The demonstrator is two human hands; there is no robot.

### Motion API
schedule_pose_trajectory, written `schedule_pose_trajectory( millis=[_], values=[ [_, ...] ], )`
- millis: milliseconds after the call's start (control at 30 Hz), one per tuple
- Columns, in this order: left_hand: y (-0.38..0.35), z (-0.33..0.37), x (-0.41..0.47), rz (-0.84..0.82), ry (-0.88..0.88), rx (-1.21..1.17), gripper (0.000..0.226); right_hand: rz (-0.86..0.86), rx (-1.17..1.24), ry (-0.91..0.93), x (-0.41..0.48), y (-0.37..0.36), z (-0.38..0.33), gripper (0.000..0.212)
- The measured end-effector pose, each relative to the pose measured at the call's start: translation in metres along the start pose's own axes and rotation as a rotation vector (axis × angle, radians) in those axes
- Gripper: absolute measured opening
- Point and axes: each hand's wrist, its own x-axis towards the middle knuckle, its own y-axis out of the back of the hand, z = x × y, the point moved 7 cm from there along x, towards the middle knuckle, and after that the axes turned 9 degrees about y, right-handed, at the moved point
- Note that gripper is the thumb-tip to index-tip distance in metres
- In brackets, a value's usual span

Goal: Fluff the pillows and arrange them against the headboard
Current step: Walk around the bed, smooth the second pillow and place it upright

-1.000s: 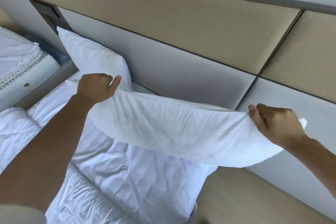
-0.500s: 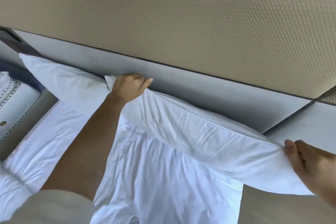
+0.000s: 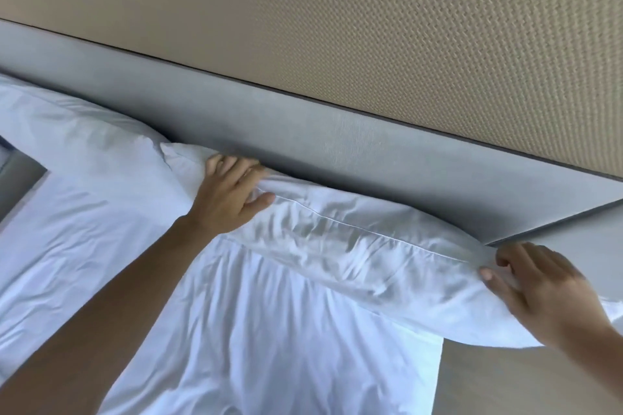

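White pillow (image 3: 354,246) stretched lengthwise along the grey headboard (image 3: 337,145), its top edge touching the panel, just beside a second pillow (image 3: 84,145) already propped there. The left hand (image 3: 229,199) curls its grip over the top edge at one end, thumb in front; the right hand (image 3: 546,290) pinches the opposite corner. Holding both ends probably lets the person seat it level and snug above the rumpled sheet (image 3: 269,330).

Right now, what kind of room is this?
Probably a bedroom, maybe a hotel's: a bed sheet, a white pillow beside a second pillow along a padded grey headboard, and a beige textured wall panel above it.
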Motion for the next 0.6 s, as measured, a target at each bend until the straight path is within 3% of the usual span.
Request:
schedule_pose_trajectory(
  millis=[100, 200, 300, 433, 600],
  values=[
    [-0.003, 0.024, -0.017, -0.066, -0.150, 0.009, 0.033, -0.030, -0.046, 0.162, 0.000, -0.009, -0.022, 0.050],
    [-0.002, 0.036, -0.015, -0.052, -0.196, 0.072, 0.023, 0.022, -0.071, 0.122, 0.008, -0.007, -0.037, 0.048],
    [0.017, 0.026, 0.003, 0.053, -0.104, 0.066, 0.018, 0.122, 0.010, 0.004, 0.021, 0.013, -0.035, 0.049],
    [0.039, 0.006, 0.031, 0.185, 0.060, 0.069, 0.012, 0.197, 0.010, 0.010, 0.043, 0.034, -0.026, 0.046],
    [0.011, 0.002, 0.050, 0.075, 0.192, 0.245, 0.028, 0.157, -0.102, 0.040, 0.070, 0.008, -0.027, 0.041]
  ],
)
